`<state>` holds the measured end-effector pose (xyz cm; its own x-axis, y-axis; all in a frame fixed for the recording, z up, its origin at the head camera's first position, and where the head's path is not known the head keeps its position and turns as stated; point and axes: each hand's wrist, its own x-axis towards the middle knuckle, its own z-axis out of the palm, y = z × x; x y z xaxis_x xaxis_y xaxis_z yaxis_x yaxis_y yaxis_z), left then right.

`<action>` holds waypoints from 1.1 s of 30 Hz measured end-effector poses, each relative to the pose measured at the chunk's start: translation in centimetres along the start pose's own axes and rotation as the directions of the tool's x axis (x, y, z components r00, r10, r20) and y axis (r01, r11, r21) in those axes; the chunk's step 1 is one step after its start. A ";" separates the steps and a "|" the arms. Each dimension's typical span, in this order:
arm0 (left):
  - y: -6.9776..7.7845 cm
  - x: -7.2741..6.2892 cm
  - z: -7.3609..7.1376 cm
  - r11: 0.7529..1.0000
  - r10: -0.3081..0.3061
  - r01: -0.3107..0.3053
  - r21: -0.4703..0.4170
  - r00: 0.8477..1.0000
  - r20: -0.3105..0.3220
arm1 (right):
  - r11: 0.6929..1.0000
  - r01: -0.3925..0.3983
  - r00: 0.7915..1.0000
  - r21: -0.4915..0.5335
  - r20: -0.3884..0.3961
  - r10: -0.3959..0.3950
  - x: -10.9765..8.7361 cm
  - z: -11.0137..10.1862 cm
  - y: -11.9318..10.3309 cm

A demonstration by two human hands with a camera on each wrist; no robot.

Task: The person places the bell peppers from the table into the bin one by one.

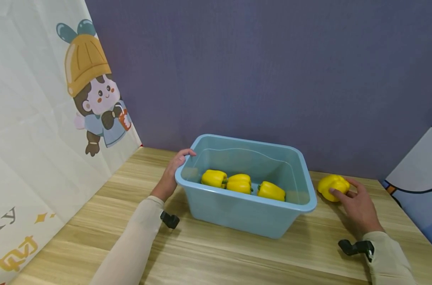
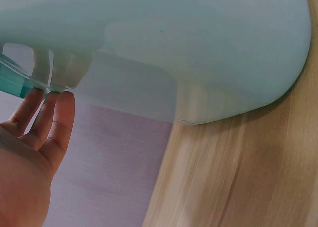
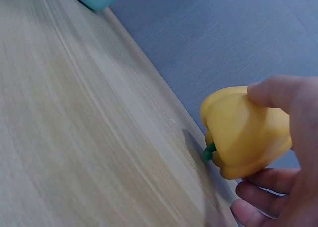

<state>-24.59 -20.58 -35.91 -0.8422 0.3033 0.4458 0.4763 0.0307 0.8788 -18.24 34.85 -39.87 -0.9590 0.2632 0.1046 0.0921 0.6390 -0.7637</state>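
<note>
A light blue plastic bin (image 1: 233, 211) stands on the wooden table, with several yellow bell peppers (image 1: 238, 183) lying on its floor. My left hand (image 1: 173, 170) grips the bin's left rim; in the left wrist view its fingertips (image 2: 63, 100) press up under the rim against the bin's wall (image 2: 223, 53). To the right of the bin, my right hand (image 1: 360, 204) holds another yellow bell pepper (image 1: 332, 187) between thumb and fingers. The right wrist view shows this bell pepper (image 3: 243, 132) with its green stem towards the table; whether it touches the tabletop I cannot tell.
A dark blue-grey backdrop (image 1: 255, 71) rises behind the table (image 1: 208, 257). On the left is a white printed sheet (image 1: 30, 111) with a cartoon figure, on the right another printed panel (image 1: 420, 174). Black camera mounts sit on both wrists.
</note>
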 end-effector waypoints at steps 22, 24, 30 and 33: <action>-0.1 -0.1 -0.1 1.000 -0.013 0.013 0.002 1.000 0.005 | 0.987 -0.067 0.996 0.144 -0.050 0.074 -0.1 0.0 -0.2; -0.1 -0.1 -0.1 1.000 -0.014 0.014 0.003 1.000 0.005 | 0.985 -0.067 0.996 0.157 -0.049 0.076 -0.1 0.0 -0.3; -0.1 -0.1 -0.1 1.000 -0.014 0.014 0.006 1.000 0.002 | 0.982 -0.069 0.995 0.176 -0.061 0.081 0.0 0.2 -0.4; -0.1 -0.1 -0.1 1.000 -0.012 0.012 0.002 1.000 0.001 | 0.980 -0.084 0.993 0.179 -0.061 0.096 0.0 0.3 -0.5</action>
<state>-24.54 -20.69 -36.00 -0.8477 0.3038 0.4349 0.4664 0.0361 0.8838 -18.37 34.34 -39.67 -0.9276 0.3670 0.0691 0.1230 0.4748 -0.8715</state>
